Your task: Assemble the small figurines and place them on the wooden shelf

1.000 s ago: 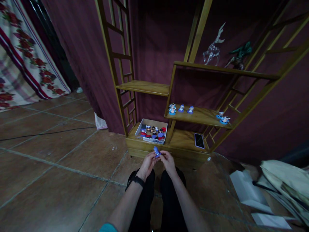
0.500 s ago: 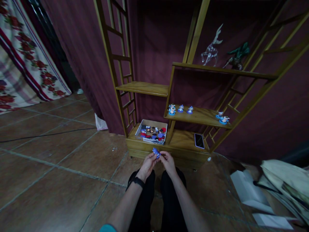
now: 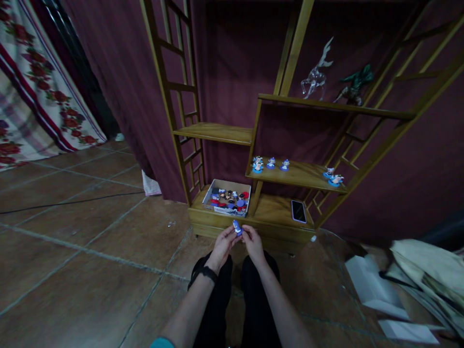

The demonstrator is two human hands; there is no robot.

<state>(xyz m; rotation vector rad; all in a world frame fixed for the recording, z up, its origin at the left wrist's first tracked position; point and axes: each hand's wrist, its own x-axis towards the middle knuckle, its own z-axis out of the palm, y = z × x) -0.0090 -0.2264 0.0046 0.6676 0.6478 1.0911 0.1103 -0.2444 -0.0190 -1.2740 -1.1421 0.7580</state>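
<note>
A small purple and white figurine [image 3: 237, 227] is held between the fingertips of both hands, above my knees and just in front of the shelf unit. My left hand [image 3: 224, 244] pinches it from the left, a dark band on the wrist. From the right, my right hand [image 3: 253, 241] grips it near its base. Beyond them a shallow cardboard box [image 3: 232, 211] holds a jumble of small red, purple and dark figurines. Several similar figurines stand on the middle shelf [image 3: 304, 175], among them a purple one [image 3: 285, 165] and a blue-based one [image 3: 335, 180].
A phone [image 3: 298, 211] lies on the bottom shelf, right of the box. On the upper shelf stand a clear deer statue [image 3: 317, 77] and a dark green statue [image 3: 357, 84]. White boxes [image 3: 375, 285] and a pale bag [image 3: 431, 270] lie on the floor at right.
The figurine has turned in my fingers from tilted to more upright, and its white front now shows. Both hands have barely shifted.
</note>
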